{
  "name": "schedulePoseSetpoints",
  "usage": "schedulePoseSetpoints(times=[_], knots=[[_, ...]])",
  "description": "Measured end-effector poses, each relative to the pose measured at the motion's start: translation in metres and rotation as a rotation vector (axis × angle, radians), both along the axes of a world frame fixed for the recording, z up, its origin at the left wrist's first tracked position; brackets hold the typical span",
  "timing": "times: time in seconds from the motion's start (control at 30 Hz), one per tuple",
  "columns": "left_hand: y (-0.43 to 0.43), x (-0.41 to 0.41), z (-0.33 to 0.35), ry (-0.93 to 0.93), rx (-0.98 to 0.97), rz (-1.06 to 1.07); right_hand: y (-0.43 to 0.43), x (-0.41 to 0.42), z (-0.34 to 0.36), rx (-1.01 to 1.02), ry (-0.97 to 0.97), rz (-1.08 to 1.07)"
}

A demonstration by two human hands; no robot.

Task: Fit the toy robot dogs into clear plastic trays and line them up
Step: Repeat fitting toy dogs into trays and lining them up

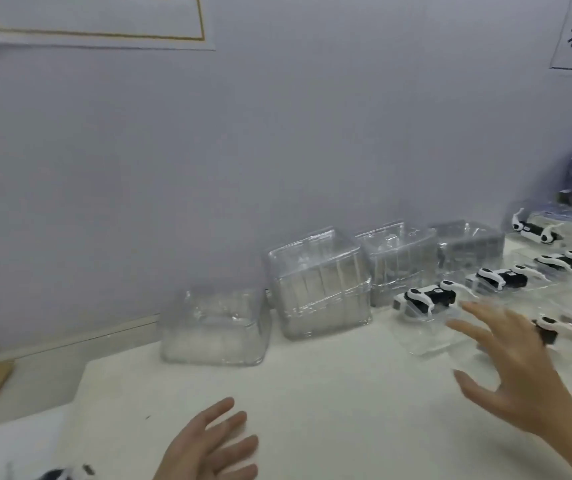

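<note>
While the left hand hovers low over the white tabletop with its fingers straight and spread, holding nothing, a blurred black-and-white toy shows at the bottom edge just left of it. Further right, the right hand is splayed wide and empty, its fingertips beside a clear moulded plastic tray; whether they touch it I cannot tell. At the far end of that tray lies a black-and-white toy robot dog, the nearest of a diagonal row of trayed dogs running back toward the right edge, with part of a second row behind the hand. Beyond, four stacks of empty clear trays stand side by side against the pale lilac wall, which carries a gold-bordered white poster at upper left.
</note>
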State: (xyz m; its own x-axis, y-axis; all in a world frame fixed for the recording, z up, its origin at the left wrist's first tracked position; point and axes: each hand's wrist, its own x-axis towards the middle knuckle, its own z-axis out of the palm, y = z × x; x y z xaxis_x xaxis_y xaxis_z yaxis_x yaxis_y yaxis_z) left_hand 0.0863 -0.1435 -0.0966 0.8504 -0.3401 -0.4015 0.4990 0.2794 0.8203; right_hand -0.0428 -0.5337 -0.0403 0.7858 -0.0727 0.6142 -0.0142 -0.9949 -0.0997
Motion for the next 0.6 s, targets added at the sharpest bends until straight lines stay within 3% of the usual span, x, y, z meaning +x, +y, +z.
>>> schedulePoseSetpoints(times=[0.1, 0.2, 0.43, 0.5, 0.6], knots=[[0.007, -0.010, 0.004, -0.108, -0.010, 0.189, 0.087, 0.046, -0.009, -0.048, -0.133, 0.343], [0.020, -0.004, 0.006, -0.131, -0.072, 0.345, 0.164, 0.099, -0.011, -0.066, -0.087, 0.506], [0.027, -0.005, 0.010, -0.078, -0.162, 0.430, 0.249, 0.197, -0.008, -0.154, 0.416, 0.189], [0.027, -0.006, 0.009, -0.080, -0.163, 0.430, 0.254, 0.198, -0.010, -0.170, 0.368, 0.187], [0.029, -0.007, 0.009, -0.086, -0.207, 0.451, 0.258, 0.180, -0.010, -0.085, 0.121, 0.267]])
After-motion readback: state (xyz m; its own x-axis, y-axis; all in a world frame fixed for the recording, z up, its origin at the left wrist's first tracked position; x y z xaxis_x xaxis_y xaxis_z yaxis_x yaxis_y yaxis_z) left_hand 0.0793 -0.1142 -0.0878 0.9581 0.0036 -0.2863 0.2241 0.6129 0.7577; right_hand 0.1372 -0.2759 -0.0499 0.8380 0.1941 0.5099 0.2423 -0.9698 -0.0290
